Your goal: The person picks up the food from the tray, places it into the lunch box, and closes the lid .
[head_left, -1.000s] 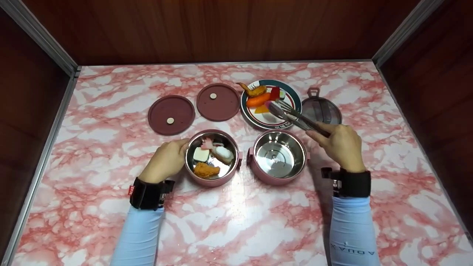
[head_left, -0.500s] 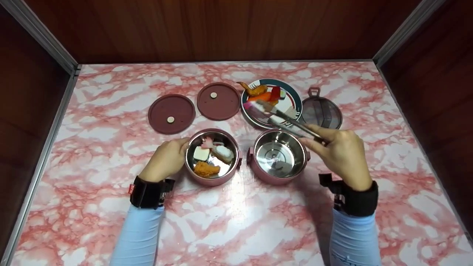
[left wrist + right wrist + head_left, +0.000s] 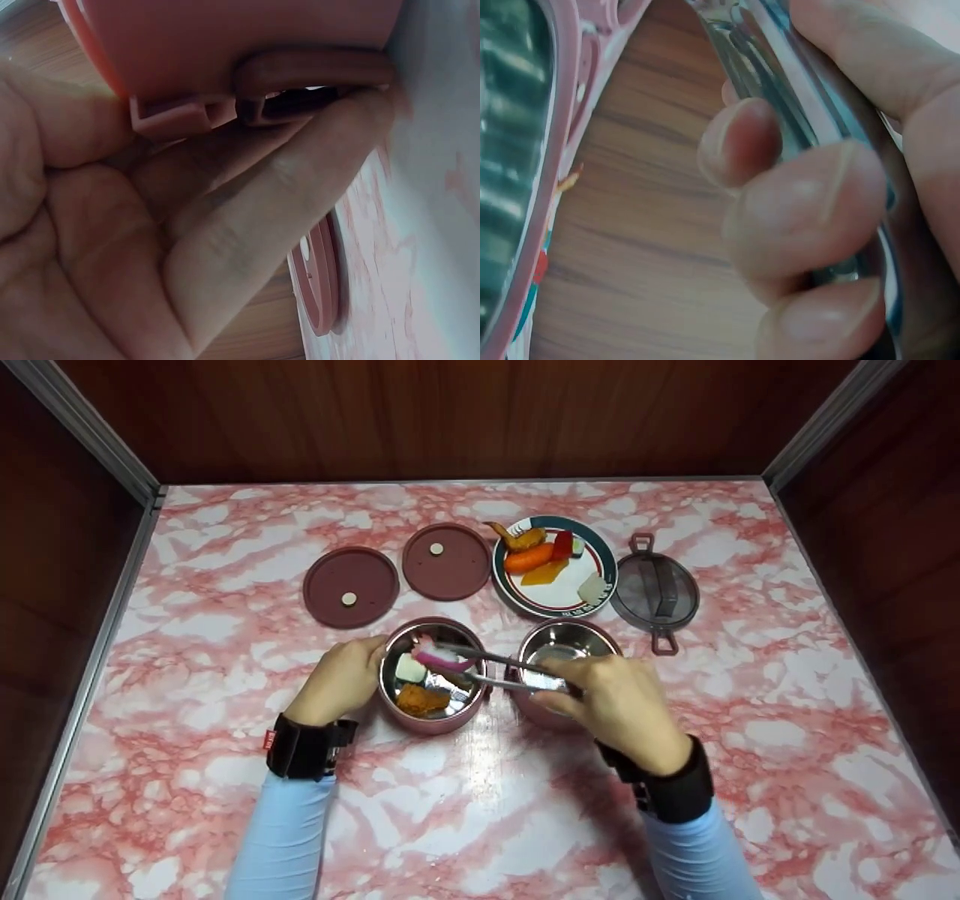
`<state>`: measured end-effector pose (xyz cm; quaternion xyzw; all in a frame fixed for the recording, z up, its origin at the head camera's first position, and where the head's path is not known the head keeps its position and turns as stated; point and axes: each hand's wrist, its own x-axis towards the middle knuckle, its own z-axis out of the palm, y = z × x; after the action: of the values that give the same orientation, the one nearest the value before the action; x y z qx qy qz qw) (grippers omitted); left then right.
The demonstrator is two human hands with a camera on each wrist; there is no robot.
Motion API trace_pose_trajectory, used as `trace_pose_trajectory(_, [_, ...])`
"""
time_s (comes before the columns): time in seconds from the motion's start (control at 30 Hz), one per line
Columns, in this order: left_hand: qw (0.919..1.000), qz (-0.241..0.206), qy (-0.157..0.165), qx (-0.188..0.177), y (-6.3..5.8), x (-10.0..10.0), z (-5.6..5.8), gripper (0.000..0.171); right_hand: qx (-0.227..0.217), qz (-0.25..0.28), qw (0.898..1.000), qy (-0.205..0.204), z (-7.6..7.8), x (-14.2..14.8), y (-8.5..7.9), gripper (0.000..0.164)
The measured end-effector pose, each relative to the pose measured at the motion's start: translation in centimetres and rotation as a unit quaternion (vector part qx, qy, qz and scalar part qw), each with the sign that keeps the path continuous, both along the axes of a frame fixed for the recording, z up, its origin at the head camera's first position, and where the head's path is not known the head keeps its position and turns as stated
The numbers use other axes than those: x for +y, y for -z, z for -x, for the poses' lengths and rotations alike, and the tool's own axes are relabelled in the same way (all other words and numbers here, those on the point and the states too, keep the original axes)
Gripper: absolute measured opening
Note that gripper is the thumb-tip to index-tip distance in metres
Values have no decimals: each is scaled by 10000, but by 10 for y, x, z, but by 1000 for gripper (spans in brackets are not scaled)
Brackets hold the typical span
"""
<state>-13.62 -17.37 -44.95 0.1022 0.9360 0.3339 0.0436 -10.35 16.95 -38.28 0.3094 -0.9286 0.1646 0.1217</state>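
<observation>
My left hand [image 3: 337, 679] holds the side of the left pink food container [image 3: 435, 725], the thumb by its clip [image 3: 172, 120] and a finger against the dark pink handle [image 3: 315, 71]. Inside the steel bowl lie a fried drumstick [image 3: 421, 701] and a pale square piece [image 3: 410, 668]; other pieces are partly hidden by the tongs. My right hand [image 3: 619, 709] grips metal tongs [image 3: 517, 664], fingers wrapped round them in the right wrist view. Between the tong tips, over the left container, is a curved magenta piece [image 3: 444, 661].
A second pink container [image 3: 551, 714] stands under my right hand. Behind are two maroon lids [image 3: 351, 574], a plate [image 3: 506, 594] with a carrot [image 3: 531, 559], a fried wing [image 3: 525, 540] and other pieces, and a grey see-through lid [image 3: 637, 589]. Dark wood walls enclose the table.
My right hand has swung the tongs left and toward me, bringing the magenta piece from over the plate to over the left container. The left hand has stayed on its container.
</observation>
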Motion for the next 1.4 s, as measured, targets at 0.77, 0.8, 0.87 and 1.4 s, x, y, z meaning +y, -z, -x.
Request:
trace_pose_trajectory(0.77, [10000, -89, -2, 39, 1, 0, 1, 29, 64, -867, 9958, 276, -10, -22, 6, 43])
trace_pose_trajectory(0.8, [9999, -76, 8, 65, 1, 1, 1, 28, 49, -878, 9958, 262, -10, -22, 6, 42])
trace_pose_trajectory(0.87, [9999, -50, 18, 107, 1, 1, 1, 27, 10, -906, 9956, 244, -11, -22, 6, 42])
trace_pose_trajectory(1.4, [10000, -69, -14, -3, 1, 1, 2, 30, -182, -876, 9952, 401, -15, -23, 4, 29])
